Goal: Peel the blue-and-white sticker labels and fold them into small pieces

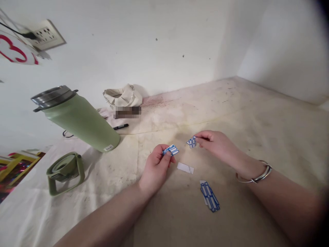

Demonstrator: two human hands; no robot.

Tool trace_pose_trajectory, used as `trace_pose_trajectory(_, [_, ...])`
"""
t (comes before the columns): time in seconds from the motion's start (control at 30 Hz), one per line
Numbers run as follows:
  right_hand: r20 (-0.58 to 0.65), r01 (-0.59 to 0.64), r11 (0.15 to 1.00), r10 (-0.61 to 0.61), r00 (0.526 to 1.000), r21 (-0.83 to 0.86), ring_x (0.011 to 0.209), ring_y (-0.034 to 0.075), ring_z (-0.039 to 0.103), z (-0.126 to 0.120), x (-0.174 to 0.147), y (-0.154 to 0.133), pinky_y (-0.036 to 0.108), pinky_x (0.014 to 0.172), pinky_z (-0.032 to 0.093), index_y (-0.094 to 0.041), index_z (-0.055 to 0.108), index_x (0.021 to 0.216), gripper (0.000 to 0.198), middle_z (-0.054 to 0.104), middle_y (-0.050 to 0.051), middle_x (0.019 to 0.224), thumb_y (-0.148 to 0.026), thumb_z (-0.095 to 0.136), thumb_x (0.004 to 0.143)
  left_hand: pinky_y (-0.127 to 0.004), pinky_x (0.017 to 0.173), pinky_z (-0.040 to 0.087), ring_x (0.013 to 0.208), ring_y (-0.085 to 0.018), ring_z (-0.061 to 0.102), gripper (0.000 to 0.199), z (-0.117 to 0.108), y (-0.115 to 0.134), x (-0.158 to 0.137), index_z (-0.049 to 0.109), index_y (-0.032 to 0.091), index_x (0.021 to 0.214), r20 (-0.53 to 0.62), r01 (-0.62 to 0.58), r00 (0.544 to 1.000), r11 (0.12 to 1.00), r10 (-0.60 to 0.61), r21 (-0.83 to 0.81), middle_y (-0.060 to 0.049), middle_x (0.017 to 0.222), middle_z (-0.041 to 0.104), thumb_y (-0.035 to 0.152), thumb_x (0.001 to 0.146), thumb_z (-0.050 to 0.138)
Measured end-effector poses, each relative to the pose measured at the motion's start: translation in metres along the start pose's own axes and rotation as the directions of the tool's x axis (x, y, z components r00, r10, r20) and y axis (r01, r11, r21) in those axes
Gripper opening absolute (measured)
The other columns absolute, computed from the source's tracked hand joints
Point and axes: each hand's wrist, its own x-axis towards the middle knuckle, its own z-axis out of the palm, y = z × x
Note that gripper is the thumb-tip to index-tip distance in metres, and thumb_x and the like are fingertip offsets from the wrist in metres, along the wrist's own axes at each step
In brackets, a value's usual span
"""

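Between the thumb and fingers of my left hand (157, 164) is a small bunch of blue-bordered white label stickers (173, 149). My right hand (214, 144), with a silver bangle at the wrist, pinches more label stickers (191, 141) just to the right, apart from the left bunch. On the cloth below lies a plain white paper strip (185, 168) with faint print. Nearer to me, an overlapping pile of blue-bordered labels (210, 196) rests on the table.
A green tumbler (82, 120) with a steel rim stands at left, its green lid (65, 171) with a loop handle beside it. Behind are a cream handbag (124, 96) and a black pen (121, 127). The cloth-covered table (257, 113) meets white walls; a socket (47, 36) is upper left.
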Motion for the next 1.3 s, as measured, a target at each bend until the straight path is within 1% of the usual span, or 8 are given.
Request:
trace_pose_trajectory(0.33, [-0.072, -0.031, 0.955, 0.055, 0.996, 0.296, 0.065, 0.016, 0.059, 0.002, 0.001, 0.004, 0.027, 0.059, 0.044, -0.020, 0.065, 0.086, 0.017, 0.066, 0.001, 0.076, -0.029, 0.055, 0.075, -0.021, 0.058, 0.036, 0.060, -0.011, 0.046, 0.019, 0.000, -0.001, -0.001, 0.054, 0.020, 0.088, -0.017, 0.019, 1.000, 0.999, -0.018, 0.027, 0.001, 0.072, 0.060, 0.038, 0.087, 0.048])
trace_pose_trajectory(0.47, [-0.084, -0.054, 0.959, 0.080, 0.993, 0.278, 0.066, 0.018, 0.061, 0.002, 0.000, 0.003, 0.029, 0.060, 0.047, -0.020, 0.069, 0.093, 0.026, 0.067, 0.003, 0.074, -0.033, 0.050, 0.079, -0.021, 0.058, 0.036, 0.060, -0.011, 0.045, 0.020, -0.001, -0.001, 0.000, 0.055, 0.019, 0.087, -0.020, 0.008, 1.000, 0.999, -0.007, 0.048, 0.000, 0.073, 0.060, 0.038, 0.088, 0.047])
trace_pose_trajectory(0.63, [-0.236, 0.011, 0.974, 0.044, 0.971, 0.228, 0.077, 0.020, 0.060, -0.004, -0.004, -0.005, 0.030, 0.063, 0.046, -0.021, 0.069, 0.095, 0.027, 0.066, 0.005, 0.088, -0.035, 0.052, 0.080, -0.021, 0.059, 0.037, 0.061, -0.011, 0.044, 0.019, -0.001, 0.000, -0.001, 0.054, 0.020, 0.086, -0.005, 0.005, 1.000, 1.000, -0.005, 0.029, 0.001, 0.073, 0.059, 0.037, 0.088, 0.047])
trace_pose_trajectory(0.7, [-0.261, 0.019, 0.956, 0.060, 0.964, 0.292, 0.072, 0.019, 0.058, -0.006, -0.009, -0.012, 0.029, 0.060, 0.044, -0.021, 0.067, 0.091, 0.022, 0.065, 0.004, 0.081, -0.035, 0.055, 0.079, -0.021, 0.060, 0.036, 0.062, -0.011, 0.044, 0.018, -0.001, 0.000, -0.001, 0.053, 0.020, 0.086, -0.011, 0.000, 1.000, 1.000, 0.001, 0.025, 0.001, 0.073, 0.059, 0.037, 0.088, 0.047])
trace_pose_trajectory(0.83, [-0.130, 0.064, 0.906, -0.010, 0.992, 0.419, 0.060, 0.014, 0.053, 0.000, -0.024, -0.031, 0.026, 0.053, 0.041, -0.022, 0.060, 0.076, 0.012, 0.059, 0.000, 0.067, -0.033, 0.060, 0.074, -0.021, 0.060, 0.036, 0.062, -0.011, 0.043, 0.018, 0.000, 0.000, -0.001, 0.053, 0.019, 0.087, -0.012, -0.010, 1.000, 1.000, 0.010, 0.014, 0.000, 0.073, 0.059, 0.036, 0.088, 0.047])
trace_pose_trajectory(1.0, [0.131, 0.015, 0.934, -0.066, 0.989, 0.357, 0.058, 0.013, 0.053, 0.032, -0.037, -0.039, 0.024, 0.052, 0.040, -0.022, 0.058, 0.073, 0.008, 0.059, -0.001, 0.066, -0.030, 0.057, 0.075, -0.023, 0.063, 0.038, 0.067, -0.012, 0.047, 0.016, 0.002, -0.003, 0.001, 0.054, 0.018, 0.088, 0.011, -0.014, 1.000, 0.998, 0.015, -0.062, 0.000, 0.073, 0.056, 0.034, 0.085, 0.051])
trace_pose_trajectory(1.17, [0.027, 0.059, 0.960, -0.069, 0.997, 0.273, 0.062, 0.014, 0.055, 0.050, -0.032, -0.029, 0.026, 0.057, 0.042, -0.021, 0.054, 0.069, 0.009, 0.060, -0.001, 0.067, -0.028, 0.057, 0.075, -0.024, 0.069, 0.040, 0.074, -0.013, 0.050, 0.017, 0.003, -0.005, 0.002, 0.055, 0.018, 0.090, 0.053, -0.030, 0.998, 0.994, 0.035, -0.108, -0.001, 0.080, 0.057, 0.034, 0.085, 0.052])
trace_pose_trajectory(1.3, [-0.023, 0.036, 0.958, -0.031, 0.999, 0.285, 0.064, 0.015, 0.055, 0.051, -0.030, -0.027, 0.027, 0.059, 0.043, -0.021, 0.052, 0.068, 0.012, 0.061, 0.000, 0.068, -0.029, 0.057, 0.076, -0.022, 0.063, 0.037, 0.068, -0.011, 0.047, 0.015, 0.004, -0.004, 0.001, 0.054, 0.018, 0.090, 0.073, -0.015, 0.997, 0.993, 0.024, -0.121, 0.000, 0.077, 0.056, 0.032, 0.087, 0.050])
